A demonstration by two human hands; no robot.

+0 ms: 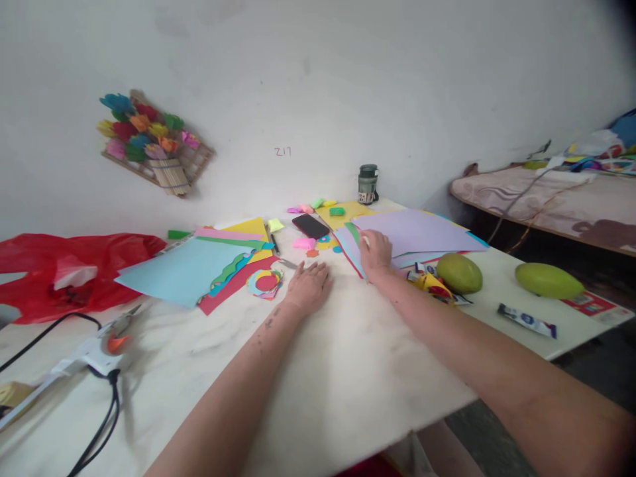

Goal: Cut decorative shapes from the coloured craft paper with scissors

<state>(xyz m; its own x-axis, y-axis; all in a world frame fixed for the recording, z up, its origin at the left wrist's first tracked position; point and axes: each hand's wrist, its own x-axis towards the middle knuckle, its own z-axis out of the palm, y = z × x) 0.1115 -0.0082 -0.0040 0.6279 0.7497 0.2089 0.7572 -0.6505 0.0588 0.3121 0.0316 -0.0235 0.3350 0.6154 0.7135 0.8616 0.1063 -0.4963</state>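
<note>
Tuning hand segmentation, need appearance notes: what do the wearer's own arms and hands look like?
Both the left hand and right hand are ungloved, five-fingered human hands. No sleeves show on the visible arms, and no watch or bracelet. Small dark marks dot the left forearm near the wrist. Rings: can't tell at this resolution.

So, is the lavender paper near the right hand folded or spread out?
Spread out: the lavender paper lies broad and flat beside the right hand, with no fold visible.
</note>
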